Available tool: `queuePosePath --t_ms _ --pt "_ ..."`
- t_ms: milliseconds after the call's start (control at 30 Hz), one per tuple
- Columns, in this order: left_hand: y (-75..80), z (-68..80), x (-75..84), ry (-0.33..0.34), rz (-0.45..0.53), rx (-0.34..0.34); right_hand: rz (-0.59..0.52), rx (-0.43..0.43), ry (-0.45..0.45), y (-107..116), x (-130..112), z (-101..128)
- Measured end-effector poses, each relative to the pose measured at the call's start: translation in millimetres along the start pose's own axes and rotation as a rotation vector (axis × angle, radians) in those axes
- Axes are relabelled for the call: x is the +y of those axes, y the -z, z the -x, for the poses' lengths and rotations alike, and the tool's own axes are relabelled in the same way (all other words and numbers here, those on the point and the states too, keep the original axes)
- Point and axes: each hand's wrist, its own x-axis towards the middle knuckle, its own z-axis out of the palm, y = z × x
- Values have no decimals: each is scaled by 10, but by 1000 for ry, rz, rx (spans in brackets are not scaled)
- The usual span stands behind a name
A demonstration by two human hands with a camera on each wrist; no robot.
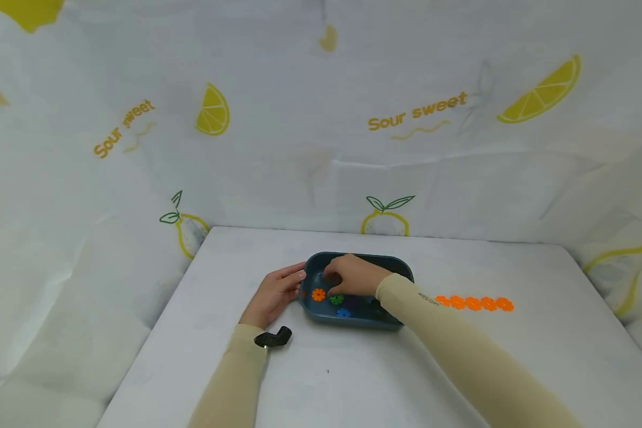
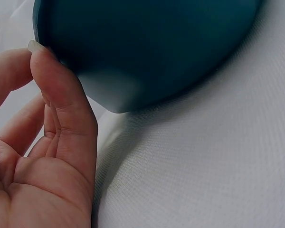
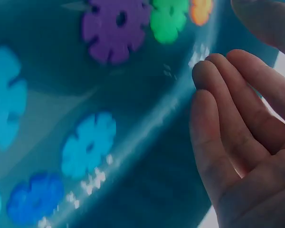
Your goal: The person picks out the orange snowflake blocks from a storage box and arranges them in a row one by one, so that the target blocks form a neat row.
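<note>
A dark teal oval tray stands on the white table. At its left end my left hand pinches the rim between thumb and fingers. My right hand reaches down into the tray, thumb apart from the bent fingers, and nothing shows between them. Inside lie notched snowflake discs: an orange disc, a green disc, a purple disc, a light-blue disc and a darker blue disc. My right forearm hides the tray's right part.
Right of the tray, several orange discs form a row on the table, its left end partly behind my right sleeve. A white cloth printed with lemons hangs behind the table. A black band circles my left wrist.
</note>
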Motion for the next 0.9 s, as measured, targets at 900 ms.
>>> queuePosePath --t_ms 900 --pt "31 -17 -17 0 17 -17 43 -13 -3 -270 -66 -327"
